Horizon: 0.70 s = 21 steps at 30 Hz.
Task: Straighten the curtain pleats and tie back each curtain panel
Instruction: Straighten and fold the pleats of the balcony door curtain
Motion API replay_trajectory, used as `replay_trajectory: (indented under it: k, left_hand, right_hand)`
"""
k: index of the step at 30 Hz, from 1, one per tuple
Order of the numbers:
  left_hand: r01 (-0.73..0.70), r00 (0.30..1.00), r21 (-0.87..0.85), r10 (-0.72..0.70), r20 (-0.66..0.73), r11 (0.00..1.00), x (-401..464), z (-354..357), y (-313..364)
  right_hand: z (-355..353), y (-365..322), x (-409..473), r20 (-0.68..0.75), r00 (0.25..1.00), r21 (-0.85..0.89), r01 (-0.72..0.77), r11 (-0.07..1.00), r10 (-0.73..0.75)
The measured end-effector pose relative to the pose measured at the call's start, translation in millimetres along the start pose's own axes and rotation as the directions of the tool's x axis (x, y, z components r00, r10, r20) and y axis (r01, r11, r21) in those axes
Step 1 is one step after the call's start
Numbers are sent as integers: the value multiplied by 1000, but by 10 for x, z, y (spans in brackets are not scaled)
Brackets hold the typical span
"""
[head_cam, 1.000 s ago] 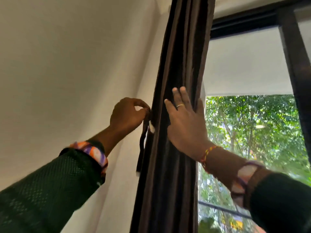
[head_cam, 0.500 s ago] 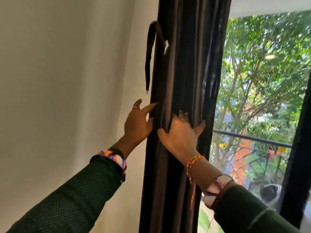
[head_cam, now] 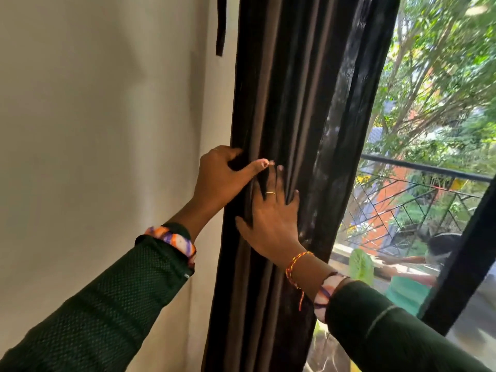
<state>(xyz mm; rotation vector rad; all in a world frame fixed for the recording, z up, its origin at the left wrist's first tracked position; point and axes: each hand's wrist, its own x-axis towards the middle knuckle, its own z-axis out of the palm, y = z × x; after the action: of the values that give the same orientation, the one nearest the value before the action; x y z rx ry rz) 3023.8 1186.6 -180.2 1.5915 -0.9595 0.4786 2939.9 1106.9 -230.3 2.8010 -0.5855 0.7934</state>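
Two-handed, gathering curtain [head_cam: 290,103] pleats: left hand [head_cam: 222,178] pinching folds at nine o'clock, right hand [head_cam: 271,224] pressing with fingers [head_cam: 279,175] spread, flattening them.

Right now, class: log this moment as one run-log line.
left hand: grips curtain edge | right hand: flat on pleats | tie-back strap: hanging loose

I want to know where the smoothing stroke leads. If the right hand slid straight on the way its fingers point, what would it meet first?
Only more curtain: the right hand lies flat on the folds, fingers pointing up along them. The tie strap hangs off to the left, apparently outside that line.
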Motion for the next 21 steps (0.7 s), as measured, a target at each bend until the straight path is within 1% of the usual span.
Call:
replay_trajectory:
  k: [2,3,4,6,8,13,16,18,21]
  left_hand:
    - [-35,997,47,38,-62,998,14,-47,-59]
    - [-34,995,76,41,-94,997,21,-82,-89]
    - [-32,990,115,47,-131,993,33,-113,-130]
    - [-30,981,213,70,-183,977,54,-183,-221]
    - [-26,977,272,81,-196,962,56,-244,-282]
    - [-50,978,372,122,-171,927,-17,-271,-338]
    - [-103,977,386,166,-133,917,-70,-253,-311]
    - [-138,976,391,192,-103,910,-91,-231,-272]
    - [-165,977,388,205,-64,907,-115,-179,-189]
  right_hand:
    - [49,-51,-22,-57,998,64,11,998,-7]
    - [62,-71,-24,-132,991,95,8,995,5]
    - [71,-84,-23,-231,972,121,-4,993,32]
    - [72,-90,-9,-405,906,184,-47,982,119]
    - [42,-63,11,-481,854,239,-93,967,201]
    - [-86,16,29,-537,772,310,-193,931,339]
    - [-147,45,27,-521,767,339,-216,915,375]
    - [-199,83,37,-504,785,371,-180,911,360]
    - [-303,165,86,-500,788,509,-70,858,360]
